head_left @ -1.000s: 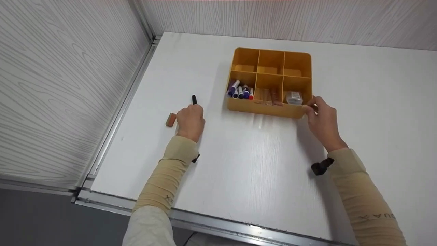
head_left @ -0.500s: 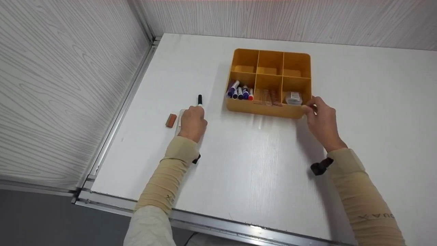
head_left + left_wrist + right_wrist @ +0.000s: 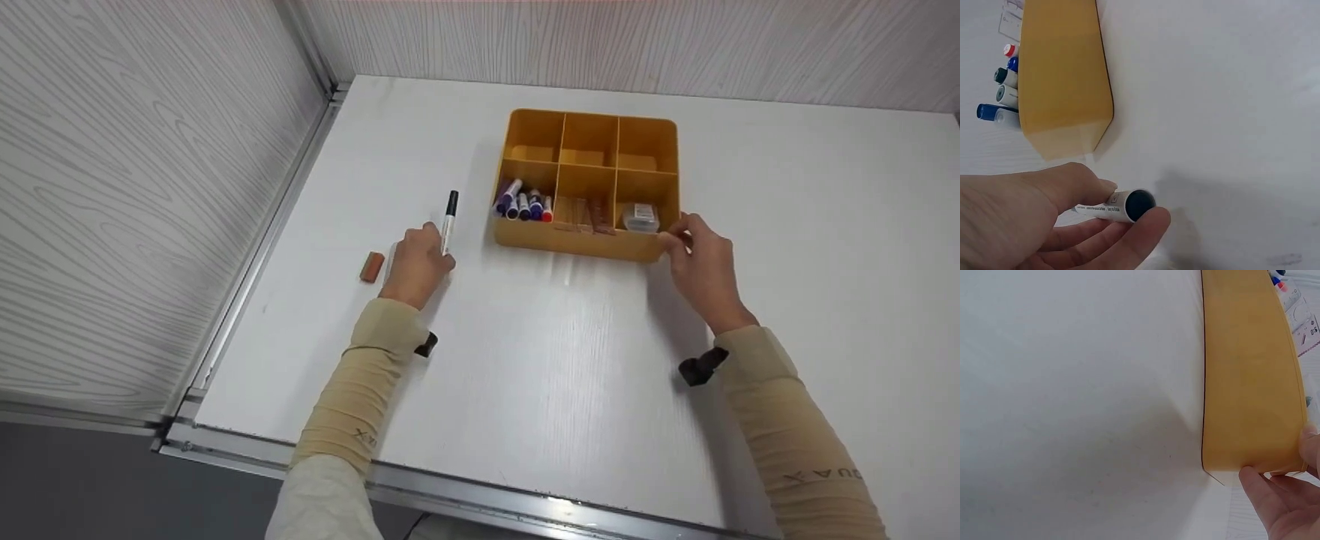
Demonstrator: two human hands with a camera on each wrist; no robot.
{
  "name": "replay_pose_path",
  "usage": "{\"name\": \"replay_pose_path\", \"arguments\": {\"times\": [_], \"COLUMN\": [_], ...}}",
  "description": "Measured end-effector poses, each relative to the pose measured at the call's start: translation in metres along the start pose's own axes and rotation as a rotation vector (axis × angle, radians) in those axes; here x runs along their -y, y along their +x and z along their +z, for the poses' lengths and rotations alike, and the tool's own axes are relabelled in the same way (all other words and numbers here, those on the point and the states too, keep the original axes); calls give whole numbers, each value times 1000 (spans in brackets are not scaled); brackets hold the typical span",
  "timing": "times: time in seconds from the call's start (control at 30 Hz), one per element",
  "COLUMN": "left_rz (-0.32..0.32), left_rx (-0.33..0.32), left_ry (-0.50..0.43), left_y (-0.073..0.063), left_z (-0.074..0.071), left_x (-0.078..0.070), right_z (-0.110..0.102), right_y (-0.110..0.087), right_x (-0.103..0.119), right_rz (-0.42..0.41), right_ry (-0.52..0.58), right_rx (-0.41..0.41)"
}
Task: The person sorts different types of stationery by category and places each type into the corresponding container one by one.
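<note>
My left hand (image 3: 416,264) pinches a white whiteboard marker (image 3: 450,217) with a black cap between thumb and fingers, left of the yellow compartment box (image 3: 574,244). In the left wrist view the marker (image 3: 1112,207) points its dark round end toward the camera. At the box's near right corner, my right hand (image 3: 703,271) holds the wall; in the right wrist view the thumb lies on the rim and the fingers touch the side (image 3: 1252,382). Several markers (image 3: 523,206) lie in the near left compartment.
Clear rulers (image 3: 585,217) lean in the near middle compartment, and a small clear container (image 3: 641,217) sits in the near right one. An orange-brown block (image 3: 372,267) lies left of my left hand, with a clear flat thing partly hidden between them. Panels bound the table's left and back.
The marker has come up and right with my left hand turning, so more of its white barrel shows. My right hand stays on the box corner.
</note>
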State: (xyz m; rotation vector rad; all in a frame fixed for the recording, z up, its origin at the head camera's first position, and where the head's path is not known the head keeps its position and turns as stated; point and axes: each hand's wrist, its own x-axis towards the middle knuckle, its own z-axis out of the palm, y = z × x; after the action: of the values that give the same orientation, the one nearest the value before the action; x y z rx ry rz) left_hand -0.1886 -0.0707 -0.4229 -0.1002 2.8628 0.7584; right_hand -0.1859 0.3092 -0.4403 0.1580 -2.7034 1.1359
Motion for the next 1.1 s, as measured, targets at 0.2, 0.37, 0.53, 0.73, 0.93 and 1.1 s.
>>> {"name": "replay_pose_path", "arguments": {"times": [0.2,0.37,0.53,0.73,0.93,1.1], "left_rz": [-6,45,108,186,321,385], "left_rx": [-20,-77,-137,-176,-232,-223], "left_ry": [-51,-54,-21,40,97,160], "left_y": [-1,1,0,-2,-6,-9], "left_z": [-18,-29,-36,-48,-56,-58], "left_x": [-4,-14,-30,-52,-67,-80], "right_z": [1,0,-1,-1,-1,0], "right_y": [1,2,2,3,4,4], "right_x": [1,-1,-2,-3,-2,-2], "right_rz": [-5,-9,-10,23,20,-12], "right_ry": [10,10,-2,-13,-14,-9], "right_rx": [1,-5,-4,11,3,-26]}}
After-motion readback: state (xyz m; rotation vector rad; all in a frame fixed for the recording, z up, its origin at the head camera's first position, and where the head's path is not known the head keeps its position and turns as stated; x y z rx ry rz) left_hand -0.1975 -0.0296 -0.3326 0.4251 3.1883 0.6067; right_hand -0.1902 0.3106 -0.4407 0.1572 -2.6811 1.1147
